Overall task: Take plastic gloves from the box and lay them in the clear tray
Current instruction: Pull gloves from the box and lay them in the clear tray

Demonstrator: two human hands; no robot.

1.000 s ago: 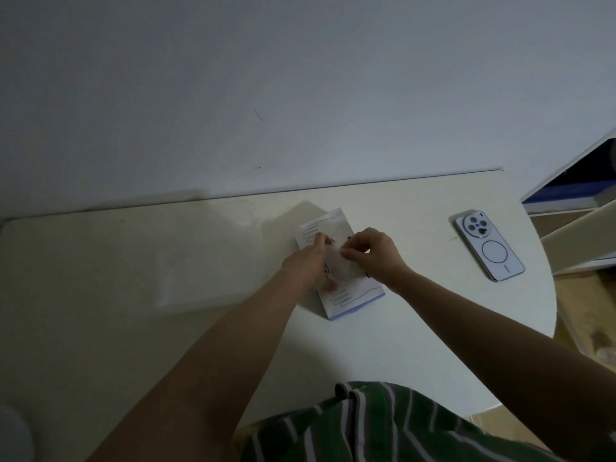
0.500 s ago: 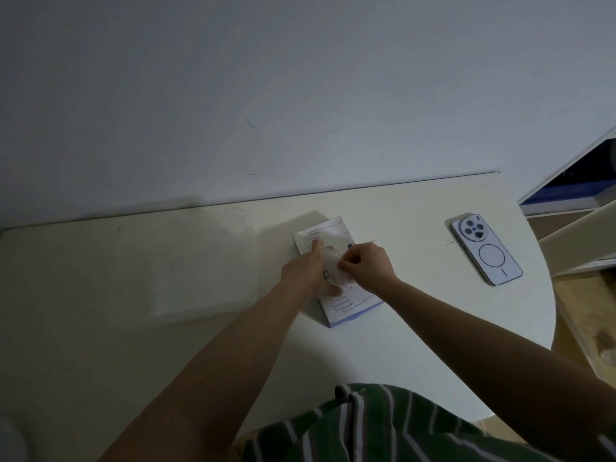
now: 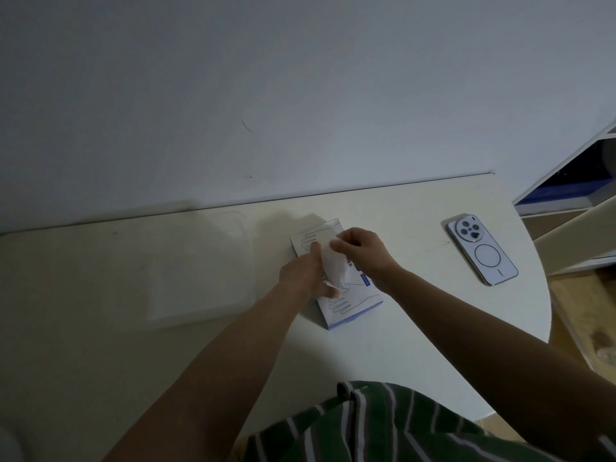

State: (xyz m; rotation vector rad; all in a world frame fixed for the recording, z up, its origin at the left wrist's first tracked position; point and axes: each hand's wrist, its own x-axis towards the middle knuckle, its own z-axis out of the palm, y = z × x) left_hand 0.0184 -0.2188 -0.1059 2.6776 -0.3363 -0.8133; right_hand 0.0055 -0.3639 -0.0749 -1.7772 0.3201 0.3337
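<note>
one plastic glove [image 3: 333, 266] pinched in my right hand [image 3: 363, 251], pulling it out; left hand [image 3: 305, 275] on the glove box [image 3: 350, 306], grip unclear. next: clear tray [image 3: 200, 278], nine o'clock.

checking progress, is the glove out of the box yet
Partly out: the right hand pinches the glove, whose lower end reaches the box top.

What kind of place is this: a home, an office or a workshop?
Probably a room in a home, though I cannot be sure. A white table stands against a plain wall, a phone lies on it face down, and a shelf unit and wooden floor show at the right.
</note>
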